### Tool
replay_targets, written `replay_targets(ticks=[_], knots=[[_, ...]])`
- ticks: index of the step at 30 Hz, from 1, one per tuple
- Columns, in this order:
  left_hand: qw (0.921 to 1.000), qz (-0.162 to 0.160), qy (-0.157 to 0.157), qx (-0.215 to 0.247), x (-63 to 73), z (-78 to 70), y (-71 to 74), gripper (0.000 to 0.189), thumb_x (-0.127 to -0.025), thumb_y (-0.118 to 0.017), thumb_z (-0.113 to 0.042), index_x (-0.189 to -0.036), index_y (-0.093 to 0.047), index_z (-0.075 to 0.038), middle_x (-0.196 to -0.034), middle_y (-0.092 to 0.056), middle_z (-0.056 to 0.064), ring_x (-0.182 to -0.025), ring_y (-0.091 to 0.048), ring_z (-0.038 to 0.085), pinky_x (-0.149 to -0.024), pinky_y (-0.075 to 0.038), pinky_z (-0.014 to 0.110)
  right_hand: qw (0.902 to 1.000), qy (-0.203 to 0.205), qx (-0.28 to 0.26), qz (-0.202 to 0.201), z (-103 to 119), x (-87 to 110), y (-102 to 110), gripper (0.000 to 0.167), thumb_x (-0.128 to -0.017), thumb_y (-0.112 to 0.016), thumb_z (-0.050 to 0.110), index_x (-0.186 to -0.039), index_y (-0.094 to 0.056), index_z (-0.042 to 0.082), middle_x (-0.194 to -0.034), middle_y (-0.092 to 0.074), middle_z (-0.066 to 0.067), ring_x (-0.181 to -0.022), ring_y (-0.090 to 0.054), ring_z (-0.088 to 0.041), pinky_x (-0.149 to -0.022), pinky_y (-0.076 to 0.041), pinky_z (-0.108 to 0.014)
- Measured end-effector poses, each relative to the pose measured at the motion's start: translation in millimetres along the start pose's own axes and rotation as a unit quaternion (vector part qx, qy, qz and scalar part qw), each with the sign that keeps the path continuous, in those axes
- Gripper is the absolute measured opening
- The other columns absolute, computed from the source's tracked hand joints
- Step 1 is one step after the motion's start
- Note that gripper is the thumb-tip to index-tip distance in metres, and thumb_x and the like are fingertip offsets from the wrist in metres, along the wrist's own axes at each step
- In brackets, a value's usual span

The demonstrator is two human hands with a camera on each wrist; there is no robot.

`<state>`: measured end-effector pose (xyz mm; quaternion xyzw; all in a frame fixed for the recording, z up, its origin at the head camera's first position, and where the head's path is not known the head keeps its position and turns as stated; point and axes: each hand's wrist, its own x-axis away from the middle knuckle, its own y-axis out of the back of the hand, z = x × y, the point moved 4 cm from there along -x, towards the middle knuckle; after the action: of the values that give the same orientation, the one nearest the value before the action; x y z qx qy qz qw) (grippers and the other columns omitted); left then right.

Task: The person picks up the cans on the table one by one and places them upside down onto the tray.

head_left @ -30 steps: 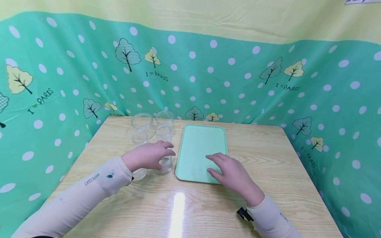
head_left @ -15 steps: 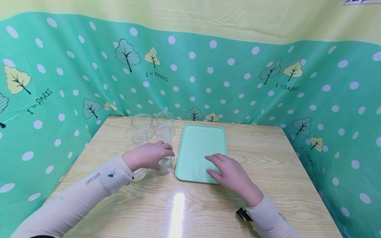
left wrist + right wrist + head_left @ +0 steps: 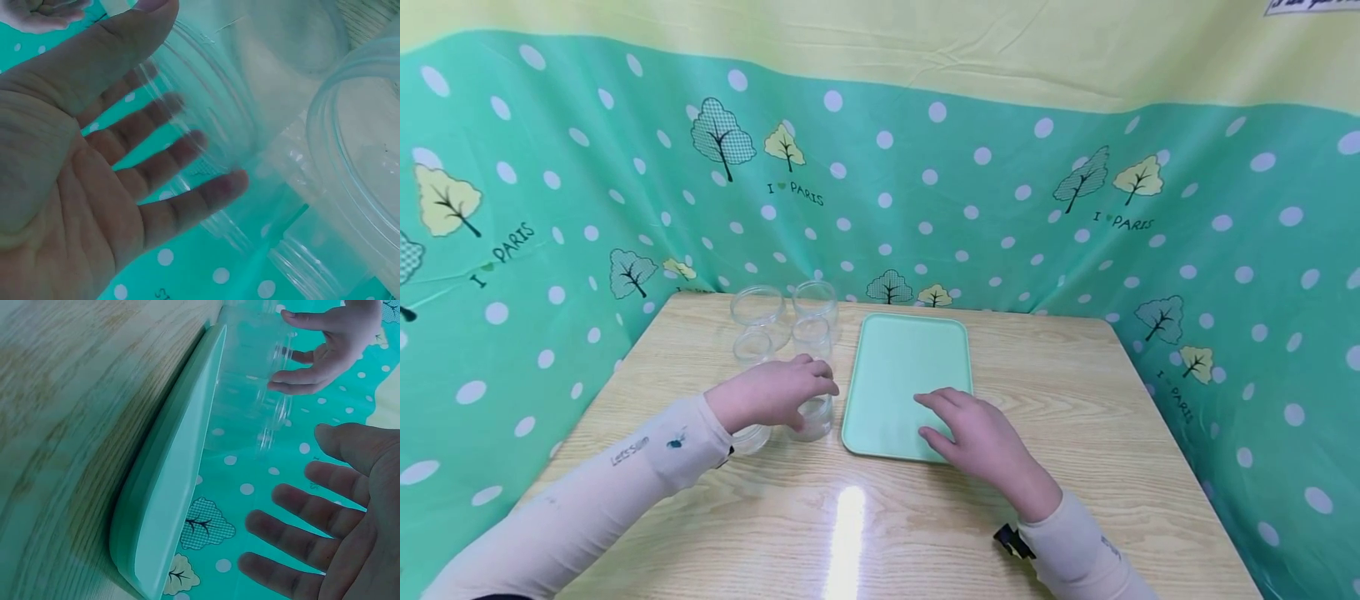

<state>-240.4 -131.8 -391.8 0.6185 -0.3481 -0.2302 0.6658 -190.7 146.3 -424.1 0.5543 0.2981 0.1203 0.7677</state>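
Note:
My left hand (image 3: 775,392) hovers with spread fingers at the rim of a clear, empty-looking jar (image 3: 816,421), the front right one of a group. In the left wrist view the fingers (image 3: 181,206) are loosely extended beside a transparent jar rim (image 3: 215,94), with the thumb apart from them. Over the near right part of a pale green tray (image 3: 902,375) is my right hand (image 3: 981,437), holding nothing. The right wrist view shows its fingers (image 3: 294,540) spread in the air above the tray (image 3: 172,469).
Several more clear jars stand left of the tray: two wide ones at the back (image 3: 758,307), smaller ones (image 3: 752,346) in the middle, and one (image 3: 751,440) at front left under the left wrist. A polka-dot curtain (image 3: 925,208) surrounds the wooden table (image 3: 1037,367).
Both hands stay almost still, with only a slight drift left by the right hand. The jars and tray have not moved.

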Motion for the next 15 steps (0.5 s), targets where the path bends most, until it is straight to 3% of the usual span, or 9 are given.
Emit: replay_targets(ticks=[6,15], knots=[[0.9994,-0.018,-0.025,-0.014,5.0,-0.9,5.0,0.065,-0.072,-0.094,-0.022,-0.132,-0.067,-0.016,-0.135,-0.060,0.005,-0.122,-0.055,0.027,-0.092,-0.057,0.039,1.0000,-0.001,-0.004,-0.003,1.1,0.2,2.2,0.043,-0.096,-0.072,0.035,-0.137,-0.064,0.023,-0.127,-0.069,0.005,-0.113,-0.068,-0.015,-0.089,-0.060,-0.036],[0.9990,-0.027,-0.034,0.004,14.5,-1.3,19.2,0.065,-0.073,-0.094,-0.019,-0.132,-0.065,-0.014,-0.136,-0.059,0.007,-0.125,-0.053,0.029,-0.097,-0.055,0.040,0.9999,0.004,-0.008,-0.011,2.8,1.3,5.5,0.043,-0.096,-0.073,0.034,-0.137,-0.064,0.022,-0.127,-0.069,0.006,-0.113,-0.068,-0.015,-0.089,-0.060,-0.036]])
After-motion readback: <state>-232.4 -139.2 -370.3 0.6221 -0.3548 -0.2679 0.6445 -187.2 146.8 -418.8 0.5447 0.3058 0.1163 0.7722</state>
